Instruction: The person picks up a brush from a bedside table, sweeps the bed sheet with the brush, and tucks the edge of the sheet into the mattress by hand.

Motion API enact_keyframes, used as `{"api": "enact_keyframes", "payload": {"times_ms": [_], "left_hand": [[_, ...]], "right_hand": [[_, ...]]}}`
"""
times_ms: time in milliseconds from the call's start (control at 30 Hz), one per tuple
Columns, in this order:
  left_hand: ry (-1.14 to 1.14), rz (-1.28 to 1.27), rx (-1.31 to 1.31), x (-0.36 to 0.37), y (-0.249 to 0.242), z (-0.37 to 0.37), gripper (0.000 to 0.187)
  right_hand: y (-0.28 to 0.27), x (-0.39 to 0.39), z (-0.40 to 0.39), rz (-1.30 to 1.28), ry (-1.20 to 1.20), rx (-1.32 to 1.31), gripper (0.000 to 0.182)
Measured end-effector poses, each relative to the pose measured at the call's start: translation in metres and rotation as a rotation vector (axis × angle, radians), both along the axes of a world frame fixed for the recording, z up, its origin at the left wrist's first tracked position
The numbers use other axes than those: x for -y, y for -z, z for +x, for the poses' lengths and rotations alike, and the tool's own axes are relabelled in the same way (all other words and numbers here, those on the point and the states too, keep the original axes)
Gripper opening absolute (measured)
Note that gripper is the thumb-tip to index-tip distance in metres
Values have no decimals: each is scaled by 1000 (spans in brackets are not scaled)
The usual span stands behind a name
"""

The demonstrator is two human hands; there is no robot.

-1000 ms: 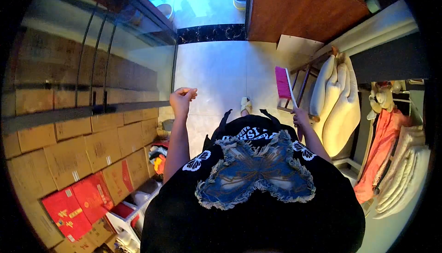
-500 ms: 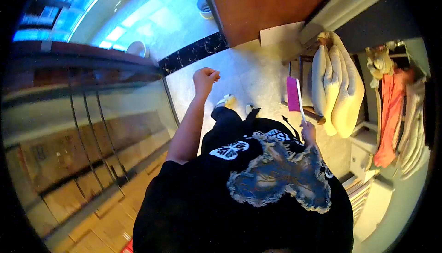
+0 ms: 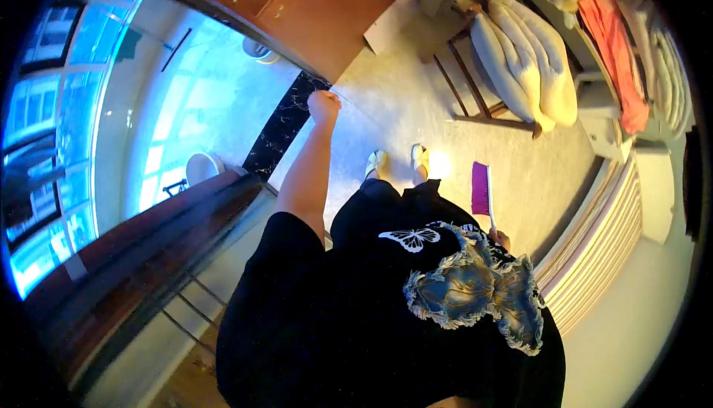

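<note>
My left hand (image 3: 324, 107) is raised in front of me in a loose fist, over the floor beside the black marble door sill (image 3: 278, 129). Nothing shows in its curled fingers. At my right side, my right hand (image 3: 500, 240) is wrapped round the white handle of a brush. The brush's purple bristles (image 3: 481, 189) hang over the pale floor, clear of other things. My shirt hides part of the right hand.
Ahead on the right, a chair (image 3: 475, 85) bears a pale padded cover (image 3: 520, 51). Red cloth (image 3: 615, 51) hangs behind it. A white bucket (image 3: 204, 168) stands beyond the sill at left. A brown door (image 3: 342, 14) rises ahead.
The view has turned, bringing more of the windows and both of my shoes into sight. My right hand and the brush sit lower in view; the left hand remains raised and closed.
</note>
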State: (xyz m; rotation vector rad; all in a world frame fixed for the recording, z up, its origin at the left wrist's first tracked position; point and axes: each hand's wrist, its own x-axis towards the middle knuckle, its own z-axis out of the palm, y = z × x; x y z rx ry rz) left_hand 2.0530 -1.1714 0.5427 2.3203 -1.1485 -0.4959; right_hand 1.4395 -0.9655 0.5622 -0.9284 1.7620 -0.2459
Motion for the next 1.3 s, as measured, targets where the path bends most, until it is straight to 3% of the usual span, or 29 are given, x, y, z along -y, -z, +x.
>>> {"api": "enact_keyframes", "payload": {"times_ms": [167, 200, 333, 367, 400, 467, 500, 533, 600, 667, 733, 867, 933, 1000, 1100, 1167, 1233, 1300], "left_hand": [[10, 74, -110, 15, 45, 37, 11], [-62, 16, -231, 16, 49, 39, 11], [-51, -37, -255, 24, 73, 59, 10], [-58, 15, -237, 25, 65, 53, 7], [-53, 19, -241, 25, 55, 48, 7], [78, 33, -49, 30, 53, 52, 4], [50, -74, -4, 32, 79, 61, 6], [50, -81, -3, 32, 77, 66, 6], [107, -15, 332, 31, 73, 67, 6], [194, 119, 333, 21, 25, 54, 9], [-58, 42, -8, 13, 3, 47, 13], [-225, -44, -234, -4, -29, 42, 14], [-224, -45, -192, -11, -36, 48, 13], [-132, 74, 44, -15, -35, 58, 17], [-172, 213, 230, -16, -38, 59, 23], [-166, 226, 220, -19, -30, 66, 21], [-156, 245, 216, -28, -18, 67, 18], [-179, -10, 238, -36, -6, 66, 13]], "right_hand": [[-27, -74, 15, 54, 78, -188, 52], [-32, -83, 19, 70, 75, -219, 52], [-23, -122, 25, 16, 91, -253, 50], [-14, -133, 22, 40, 120, -229, 49], [-6, -145, 18, -94, 86, -215, 48], [-15, -145, 23, -17, 124, -210, 48], [-20, -146, 25, 9, 136, -209, 47], [-21, -146, 26, -67, 113, -219, 47], [-19, -153, 27, -136, 105, -232, 46], [4, -168, 12, -161, 177, -190, 44], [4, -174, 10, -170, 201, -203, 44], [20, -184, -1, -113, 281, -250, 45], [67, -208, -32, -39, 123, -335, 45], [43, -195, -21, 74, 135, -358, 47], [59, -207, -39, -47, 103, -279, 46], [35, -197, -36, -185, 19, -228, 43], [24, -192, -32, -116, 3, -279, 41], [23, -194, -27, -99, -60, -392, 37]]}}
